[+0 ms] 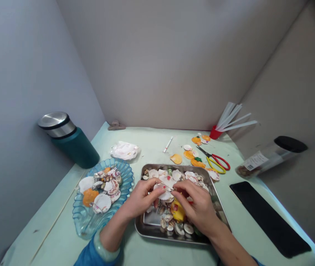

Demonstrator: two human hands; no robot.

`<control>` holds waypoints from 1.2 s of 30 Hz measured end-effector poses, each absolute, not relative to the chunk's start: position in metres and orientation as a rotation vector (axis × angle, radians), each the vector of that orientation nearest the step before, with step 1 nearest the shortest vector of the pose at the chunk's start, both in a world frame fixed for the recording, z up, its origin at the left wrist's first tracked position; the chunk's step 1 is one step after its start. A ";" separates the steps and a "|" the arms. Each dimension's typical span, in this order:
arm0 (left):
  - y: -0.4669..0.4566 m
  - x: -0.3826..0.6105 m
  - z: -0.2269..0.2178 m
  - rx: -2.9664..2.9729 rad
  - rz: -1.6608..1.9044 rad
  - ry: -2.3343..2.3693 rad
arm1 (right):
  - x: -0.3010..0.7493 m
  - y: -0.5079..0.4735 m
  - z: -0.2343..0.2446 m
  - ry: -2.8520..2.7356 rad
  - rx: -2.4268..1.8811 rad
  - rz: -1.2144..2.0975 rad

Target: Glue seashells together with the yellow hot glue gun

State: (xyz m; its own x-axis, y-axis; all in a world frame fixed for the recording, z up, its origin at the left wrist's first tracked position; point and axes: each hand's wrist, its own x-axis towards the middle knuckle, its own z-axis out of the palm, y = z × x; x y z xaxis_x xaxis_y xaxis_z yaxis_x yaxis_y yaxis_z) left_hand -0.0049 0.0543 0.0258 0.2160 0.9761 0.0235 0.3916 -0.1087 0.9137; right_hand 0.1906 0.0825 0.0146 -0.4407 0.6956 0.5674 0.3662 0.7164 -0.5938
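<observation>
Above a steel tray (pixel 150 218) full of seashells, my left hand (pixel 140 197) and my right hand (pixel 197 203) come together with fingertips pinched. Between them is a pale white shell (pixel 167 181) with a small red spot, gripped at its edges. Whether something finer, such as a thread, is also in my fingertips is too small to tell. Close below my right hand, a yellow object (pixel 177 211) with a red patch lies among the shells, partly covered by my fingers. Small spiral and white shells fill the tray around it.
To the left are a blue glass dish (pixel 82 221) with shells and a green flask (pixel 75 147). Behind are a clear plastic bag (pixel 124 150), a white stick (pixel 168 144), orange shells (pixel 176 159), and scissors (pixel 215 162). A red cup (pixel 215 132), jar (pixel 268 157) and black slab (pixel 269 218) stand right.
</observation>
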 end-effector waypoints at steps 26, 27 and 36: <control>0.053 -0.003 0.029 1.831 0.798 1.302 | 0.189 0.077 0.017 -2.170 -0.891 0.459; 0.054 -0.003 0.029 1.831 0.800 1.299 | 0.188 0.077 0.017 -2.169 -0.890 0.453; 0.054 -0.002 0.031 1.812 0.821 1.301 | 0.187 0.077 0.018 -2.162 -0.879 0.446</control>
State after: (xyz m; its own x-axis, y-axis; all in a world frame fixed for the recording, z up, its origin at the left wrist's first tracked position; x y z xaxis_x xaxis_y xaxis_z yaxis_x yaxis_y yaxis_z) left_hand -0.0024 0.0541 0.0306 0.2791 0.9574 0.0745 0.4791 -0.2060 0.8532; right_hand 0.1871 0.0773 0.0183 -0.4851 0.7095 0.5111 0.4494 0.7037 -0.5503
